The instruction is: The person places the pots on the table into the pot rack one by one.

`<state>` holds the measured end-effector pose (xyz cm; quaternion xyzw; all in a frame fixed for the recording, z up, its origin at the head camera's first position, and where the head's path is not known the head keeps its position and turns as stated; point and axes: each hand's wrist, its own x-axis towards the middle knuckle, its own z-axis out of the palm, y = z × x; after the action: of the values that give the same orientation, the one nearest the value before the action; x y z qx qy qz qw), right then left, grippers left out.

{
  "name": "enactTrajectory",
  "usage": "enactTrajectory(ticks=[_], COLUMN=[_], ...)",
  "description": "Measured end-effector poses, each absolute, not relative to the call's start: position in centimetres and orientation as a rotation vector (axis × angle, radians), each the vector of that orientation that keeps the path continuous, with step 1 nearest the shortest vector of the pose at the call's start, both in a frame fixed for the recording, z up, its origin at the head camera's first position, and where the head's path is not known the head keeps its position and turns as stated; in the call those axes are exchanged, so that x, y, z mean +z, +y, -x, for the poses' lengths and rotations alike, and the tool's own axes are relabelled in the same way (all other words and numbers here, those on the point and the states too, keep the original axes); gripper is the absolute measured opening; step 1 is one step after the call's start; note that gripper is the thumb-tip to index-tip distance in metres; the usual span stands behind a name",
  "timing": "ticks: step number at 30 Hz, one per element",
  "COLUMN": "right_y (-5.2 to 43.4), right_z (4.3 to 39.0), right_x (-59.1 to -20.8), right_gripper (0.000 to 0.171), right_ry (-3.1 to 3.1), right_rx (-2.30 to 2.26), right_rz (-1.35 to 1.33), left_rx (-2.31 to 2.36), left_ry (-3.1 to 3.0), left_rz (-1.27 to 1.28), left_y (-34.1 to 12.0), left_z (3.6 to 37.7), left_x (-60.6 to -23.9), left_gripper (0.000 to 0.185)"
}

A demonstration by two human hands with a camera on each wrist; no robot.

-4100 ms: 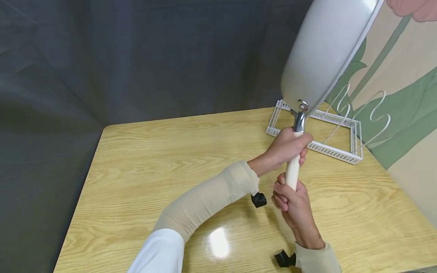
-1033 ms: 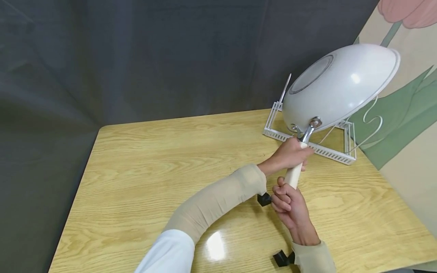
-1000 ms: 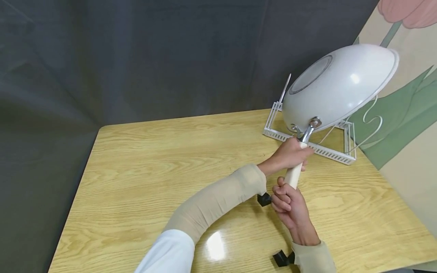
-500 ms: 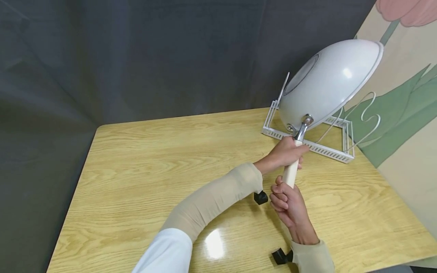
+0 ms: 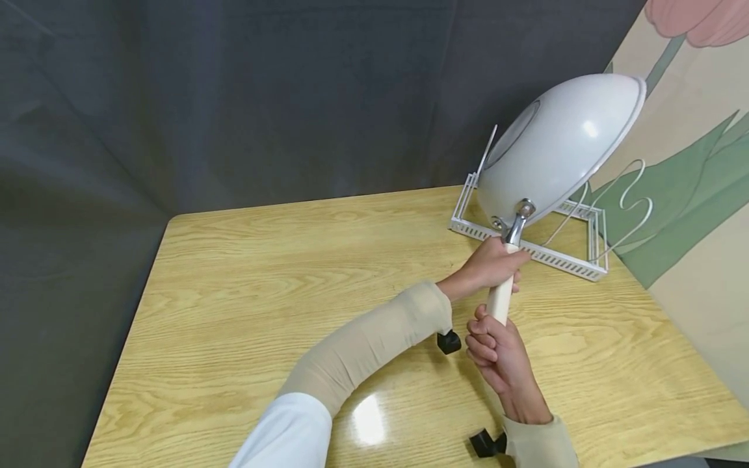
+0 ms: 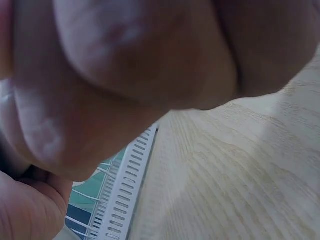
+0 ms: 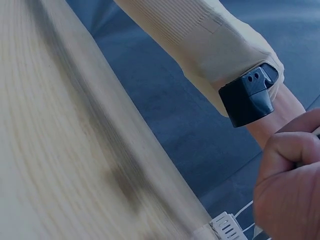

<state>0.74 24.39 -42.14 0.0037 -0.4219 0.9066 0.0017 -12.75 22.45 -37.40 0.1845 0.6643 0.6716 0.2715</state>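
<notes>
A white wok (image 5: 567,146) is tilted on its side at the back right in the head view, its round base facing left. Its lower edge is over or inside a white metal rack (image 5: 564,261); whether they touch I cannot tell. My left hand (image 5: 491,265) grips the cream handle (image 5: 500,302) near its metal neck. Lower down, my right hand (image 5: 500,354) is curled round the handle's end. Fingers of the left hand (image 6: 125,60) fill much of the left wrist view, with the rack beyond them. The wok's inside is hidden.
The rack's curled wire uprights (image 5: 634,201) rise at its right. A wood-grain table (image 5: 281,279) lies under everything, with a dark curtain (image 5: 304,97) behind and a flower-patterned wall (image 5: 690,260) at the right. A black camera (image 7: 250,95) sits on the left wrist.
Since the earliest frame, the wok has come down toward the rack. Over the last second it has turned a little, its rim shifting left. Both hands keep their hold on the handle.
</notes>
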Motion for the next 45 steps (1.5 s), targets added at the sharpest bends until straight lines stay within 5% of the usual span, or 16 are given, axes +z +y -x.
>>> enactTrajectory(ticks=[45], right_y=[23.8], right_z=[-0.9], right_x=[-42.3], right_gripper=[0.016], right_ry=[-1.631], right_rx=[2.558], right_rz=[0.328], left_rx=[1.756], left_ry=[1.815], left_rz=[-0.521], left_y=[21.7], left_z=[13.3], left_x=[-39.2], left_gripper=[0.019])
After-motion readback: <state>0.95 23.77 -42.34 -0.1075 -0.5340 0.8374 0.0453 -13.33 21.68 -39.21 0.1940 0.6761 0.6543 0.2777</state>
